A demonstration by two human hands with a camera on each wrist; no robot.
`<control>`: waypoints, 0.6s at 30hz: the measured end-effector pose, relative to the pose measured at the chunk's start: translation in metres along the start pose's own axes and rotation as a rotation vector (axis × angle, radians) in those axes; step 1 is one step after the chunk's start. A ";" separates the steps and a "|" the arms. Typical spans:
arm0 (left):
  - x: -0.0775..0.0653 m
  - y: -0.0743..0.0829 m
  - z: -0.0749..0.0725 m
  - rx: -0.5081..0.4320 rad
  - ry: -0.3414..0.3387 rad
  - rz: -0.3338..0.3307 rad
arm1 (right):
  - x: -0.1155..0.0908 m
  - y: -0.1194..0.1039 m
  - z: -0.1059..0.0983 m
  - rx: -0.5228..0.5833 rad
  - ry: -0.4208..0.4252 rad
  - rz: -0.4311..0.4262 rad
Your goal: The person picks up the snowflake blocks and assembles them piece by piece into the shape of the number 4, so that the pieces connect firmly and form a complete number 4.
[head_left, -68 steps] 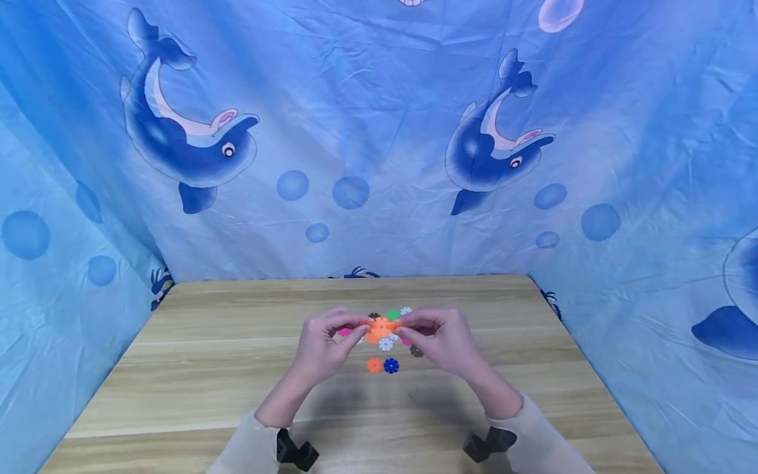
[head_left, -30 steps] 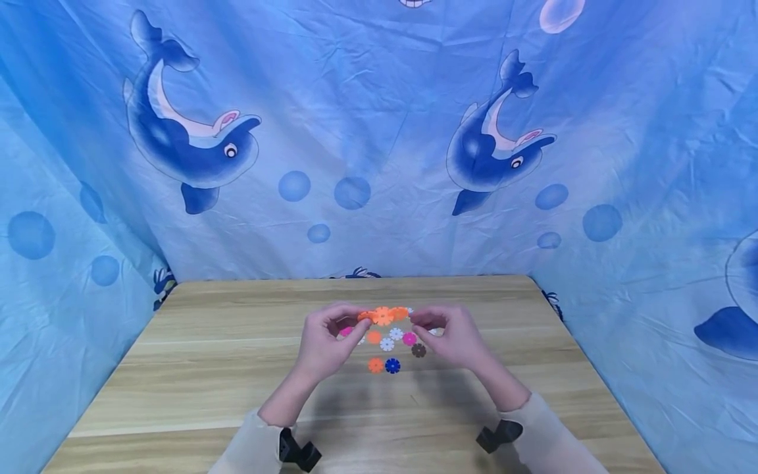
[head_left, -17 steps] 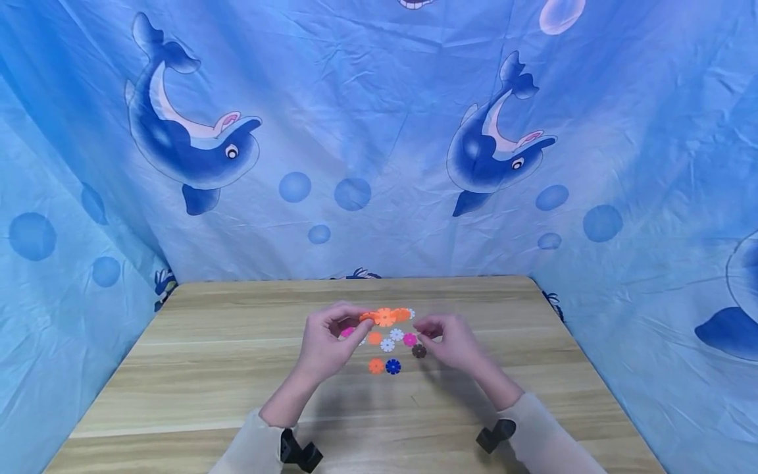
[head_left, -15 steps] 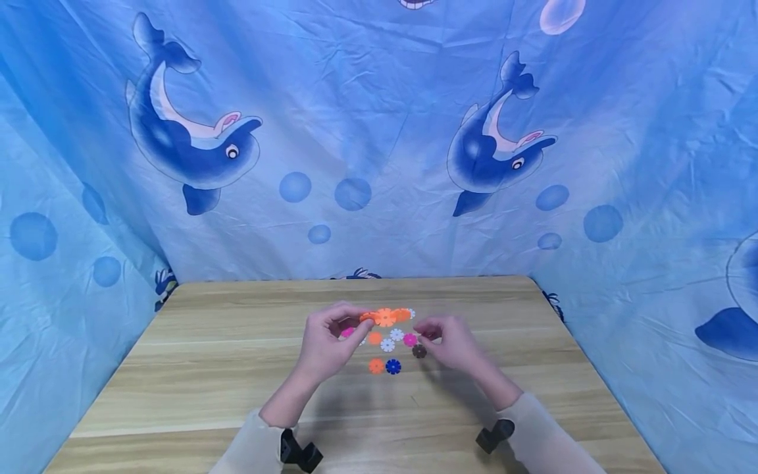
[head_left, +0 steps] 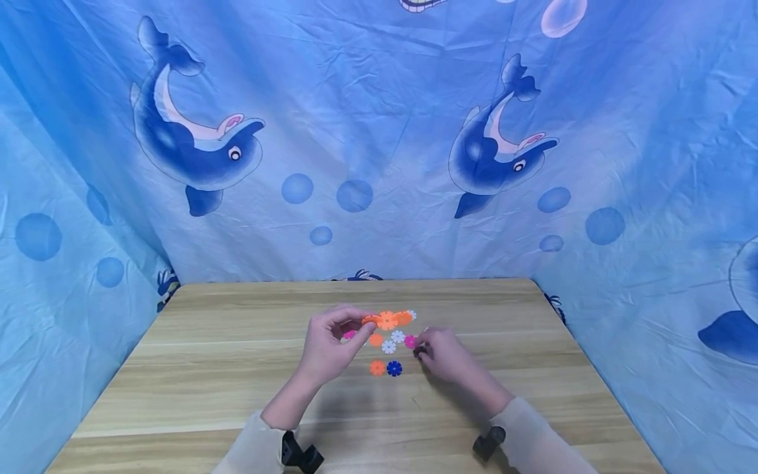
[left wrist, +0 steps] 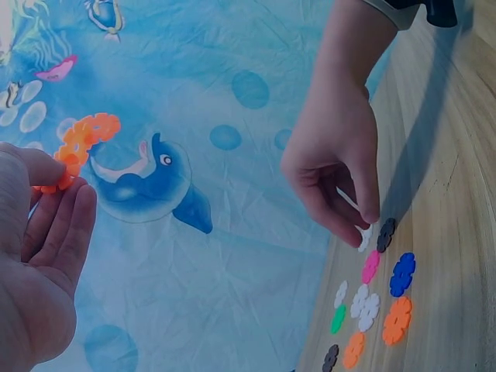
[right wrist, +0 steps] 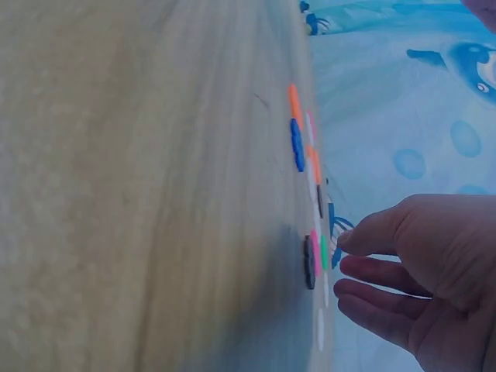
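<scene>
My left hand (head_left: 330,343) pinches one end of a chain of joined orange snowflake discs (head_left: 387,320), held up above the table. In the left wrist view the orange chain (left wrist: 77,147) slants up and away from the thumb and fingers. My right hand (head_left: 448,359) is low over the right side of the loose discs, its thumb and fingers curved and apart with nothing between them in the right wrist view. Nearest to its fingertips are a dark brown disc (left wrist: 386,235), a pink disc (left wrist: 371,267) and a white disc, the last partly hidden by the fingers.
Several flat notched discs lie on the wooden table (head_left: 237,388): an orange disc (head_left: 377,368) and a blue disc (head_left: 394,368) in front, white discs (left wrist: 365,308), a green disc (left wrist: 338,319) and others behind. A blue dolphin-print cloth (head_left: 379,131) hangs around the table.
My right hand has let go of the orange chain's right end and moved down and toward me, to the dark brown disc. The left hand still holds the chain, nearly in place.
</scene>
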State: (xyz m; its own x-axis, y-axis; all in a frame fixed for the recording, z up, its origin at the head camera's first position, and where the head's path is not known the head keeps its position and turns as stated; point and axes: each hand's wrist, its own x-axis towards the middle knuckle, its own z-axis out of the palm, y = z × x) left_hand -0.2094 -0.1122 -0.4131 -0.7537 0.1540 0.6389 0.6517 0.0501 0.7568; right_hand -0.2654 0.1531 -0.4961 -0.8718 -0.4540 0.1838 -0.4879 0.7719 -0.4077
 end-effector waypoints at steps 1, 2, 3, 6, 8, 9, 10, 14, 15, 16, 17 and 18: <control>0.000 0.000 0.000 0.001 0.000 -0.001 | 0.000 0.001 0.001 -0.016 -0.002 -0.008; 0.000 0.000 0.000 0.002 0.000 -0.003 | 0.000 0.001 0.003 -0.027 -0.004 -0.012; 0.000 0.000 0.000 0.002 0.000 -0.001 | 0.001 0.002 0.004 -0.037 -0.008 -0.013; 0.000 0.000 0.000 0.002 -0.002 0.000 | 0.001 0.002 0.006 -0.045 -0.017 -0.015; 0.000 -0.001 0.000 0.001 -0.002 -0.001 | 0.000 0.001 0.007 -0.039 -0.028 -0.004; 0.000 -0.001 0.000 0.001 -0.003 0.003 | 0.000 0.001 0.007 -0.039 -0.033 -0.002; 0.000 -0.002 0.000 0.000 -0.004 0.000 | 0.000 0.000 0.007 -0.038 -0.037 0.000; -0.001 -0.004 0.000 0.000 -0.010 0.002 | -0.001 0.000 0.009 -0.055 -0.043 -0.013; -0.001 -0.004 0.000 0.001 -0.012 0.004 | -0.001 0.000 0.010 -0.063 -0.040 -0.019; -0.002 -0.004 0.001 0.001 -0.012 0.001 | -0.001 0.000 0.010 -0.070 -0.035 -0.028; -0.002 -0.004 0.001 0.003 -0.013 0.003 | -0.001 0.000 0.010 -0.078 -0.033 -0.031; -0.002 -0.004 0.001 0.006 -0.013 0.006 | -0.001 0.000 0.011 -0.085 -0.031 -0.031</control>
State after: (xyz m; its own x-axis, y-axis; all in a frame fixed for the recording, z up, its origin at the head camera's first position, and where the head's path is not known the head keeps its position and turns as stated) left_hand -0.2106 -0.1120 -0.4172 -0.7488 0.1671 0.6414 0.6566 0.0546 0.7523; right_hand -0.2641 0.1489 -0.5061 -0.8550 -0.4909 0.1673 -0.5179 0.7913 -0.3249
